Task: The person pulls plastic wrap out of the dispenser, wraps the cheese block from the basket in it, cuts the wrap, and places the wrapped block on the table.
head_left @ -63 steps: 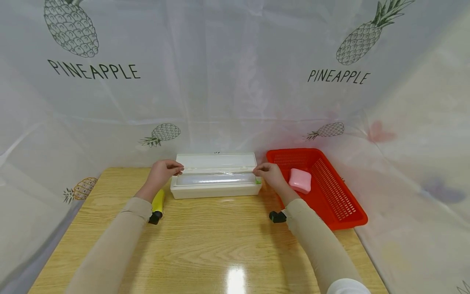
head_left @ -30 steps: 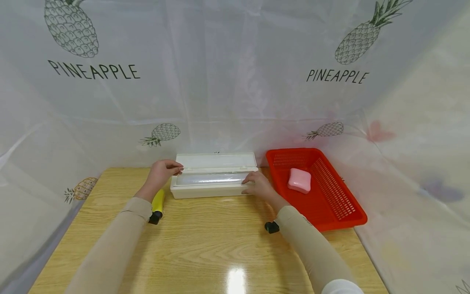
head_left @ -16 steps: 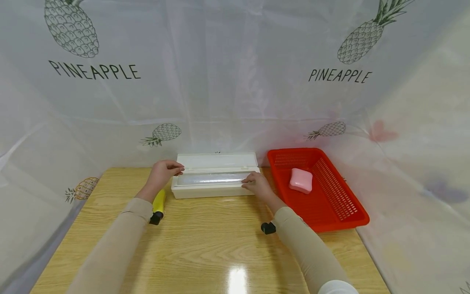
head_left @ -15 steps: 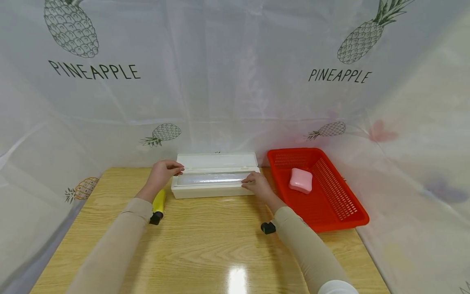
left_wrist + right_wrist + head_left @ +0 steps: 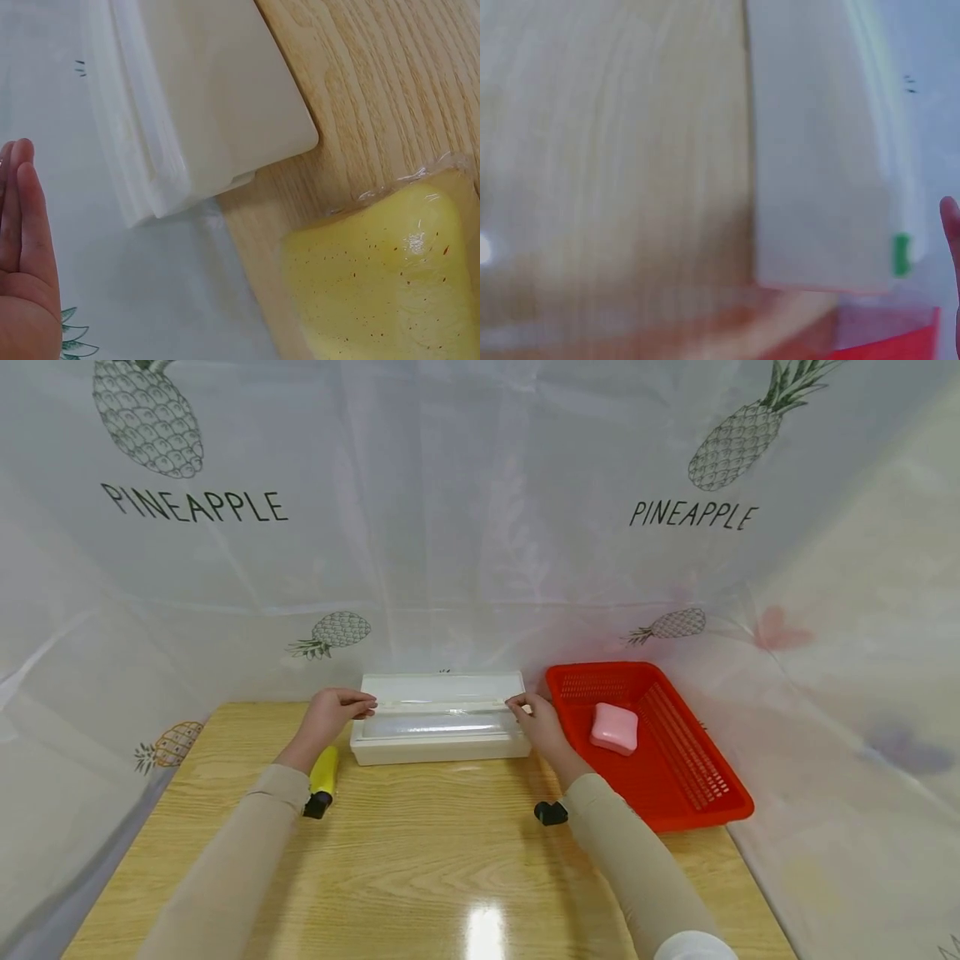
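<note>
A long white cling film box stands at the back of the table with its lid raised. Inside it lies a roll of clear cling film. My left hand pinches the film's edge at the box's left end, thumb against fingers. At the right end, my right hand pinches the film's edge too. In the left wrist view, part of my left hand shows beside the box. Only a fingertip of my right hand enters the right wrist view, near a green tab on the box.
Right of the box stands a red basket holding a pink rounded-square object. A yellow item in clear wrapping lies by my left wrist. Behind the table hangs a pineapple-print sheet.
My right hand moved left onto the front of the roll, then back up and right to the film's edge. My left hand kept its place. The box stayed put.
</note>
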`<state>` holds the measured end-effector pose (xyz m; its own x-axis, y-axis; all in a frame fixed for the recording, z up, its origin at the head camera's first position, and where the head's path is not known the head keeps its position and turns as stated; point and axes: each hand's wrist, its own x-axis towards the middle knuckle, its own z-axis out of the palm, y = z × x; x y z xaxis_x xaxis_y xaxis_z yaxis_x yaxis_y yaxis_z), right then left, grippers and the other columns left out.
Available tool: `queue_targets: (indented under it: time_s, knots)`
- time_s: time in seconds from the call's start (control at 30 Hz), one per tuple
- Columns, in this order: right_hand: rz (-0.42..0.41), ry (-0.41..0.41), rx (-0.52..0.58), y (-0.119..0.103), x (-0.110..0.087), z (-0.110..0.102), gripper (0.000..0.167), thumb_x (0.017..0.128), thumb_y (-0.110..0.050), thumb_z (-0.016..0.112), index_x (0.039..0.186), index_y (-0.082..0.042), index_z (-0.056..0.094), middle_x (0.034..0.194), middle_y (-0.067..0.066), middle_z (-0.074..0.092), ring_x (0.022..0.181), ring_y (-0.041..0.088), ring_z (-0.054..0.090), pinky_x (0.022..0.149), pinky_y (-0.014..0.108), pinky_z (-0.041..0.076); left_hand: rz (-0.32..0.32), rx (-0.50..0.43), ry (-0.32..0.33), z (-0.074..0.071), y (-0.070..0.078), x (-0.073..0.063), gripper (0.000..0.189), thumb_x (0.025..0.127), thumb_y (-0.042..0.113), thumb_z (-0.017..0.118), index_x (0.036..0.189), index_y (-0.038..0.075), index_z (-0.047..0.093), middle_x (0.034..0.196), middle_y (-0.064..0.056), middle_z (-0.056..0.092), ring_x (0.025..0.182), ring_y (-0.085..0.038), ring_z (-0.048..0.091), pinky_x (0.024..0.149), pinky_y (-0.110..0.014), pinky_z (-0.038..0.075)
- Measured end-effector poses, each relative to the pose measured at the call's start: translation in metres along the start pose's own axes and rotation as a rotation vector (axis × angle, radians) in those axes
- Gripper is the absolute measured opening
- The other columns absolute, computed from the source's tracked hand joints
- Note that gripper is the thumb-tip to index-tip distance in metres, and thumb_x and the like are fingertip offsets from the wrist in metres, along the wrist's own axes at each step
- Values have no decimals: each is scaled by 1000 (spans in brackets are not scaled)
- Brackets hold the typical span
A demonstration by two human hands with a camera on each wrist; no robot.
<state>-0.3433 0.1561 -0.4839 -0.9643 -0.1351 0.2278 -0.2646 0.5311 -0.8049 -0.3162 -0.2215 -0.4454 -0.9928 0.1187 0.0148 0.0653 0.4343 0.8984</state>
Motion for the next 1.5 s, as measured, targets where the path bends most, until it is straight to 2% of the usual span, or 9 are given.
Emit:
queue_targets:
  time_s: [0.23,0.47,0.63,0.73,0.9,1.03,1.27,1.37,1.5]
  knots:
    - [-4,-122,-6,-12,10,-17,16,98,-11,60,105,0,68,104,17,65,89,32,64,75,37,57,17,-15,-19,-3,1,-3,29,101,7,53,124,-9,61,119,-25,63,107,-38,62,93,-46,50]
    - [-41,-205,-57,-21,16,-31,12,96,-12,64,103,-4,69,99,10,69,92,28,62,81,35,54,31,2,-16,-8,11,-4,27,101,5,51,122,-7,63,119,-25,63,107,-37,62,93,-45,50]
    - [-30,-279,-87,-33,20,-39,28,88,-4,72,115,4,67,106,14,67,98,27,63,86,36,54,27,34,-3,-12,22,-3,27,102,7,52,121,-6,64,117,-26,64,107,-37,62,89,-36,53]
    - [-7,-272,-136,-38,24,-41,28,88,-3,71,115,3,68,101,12,66,93,25,61,83,33,55,43,64,14,-13,30,-1,26,102,8,52,120,-6,65,113,-23,66,104,-35,63,85,-30,54]
    - [41,-252,-141,-45,29,-48,10,90,-7,71,97,-1,71,91,9,65,88,30,60,77,32,54,57,80,26,-15,42,2,26,101,9,52,120,-6,64,112,-21,67,103,-34,64,86,-34,54]
    - [89,-260,-34,-48,32,-59,8,90,-9,71,92,-1,69,92,11,66,91,35,62,78,34,55,64,104,26,-18,49,3,27,101,10,53,121,-5,64,115,-21,66,103,-32,64,89,-37,53]
    - [231,-262,157,-60,35,-73,21,93,-9,68,107,6,67,106,23,64,85,29,68,78,34,57,90,119,50,-27,65,-1,26,101,8,53,120,-4,66,115,-20,67,104,-33,65,90,-38,53]
    - [193,-232,108,-66,35,-77,21,93,-13,68,107,3,68,106,20,64,91,32,64,78,31,56,104,113,58,-31,72,-4,25,101,8,54,120,-3,66,115,-19,67,103,-32,65,89,-37,53]
    - [87,-180,16,-75,34,-82,15,95,-15,66,102,-2,69,100,13,65,94,32,60,81,34,52,112,126,69,-35,81,-6,25,101,9,54,120,-2,66,115,-18,67,101,-29,65,87,-35,54]
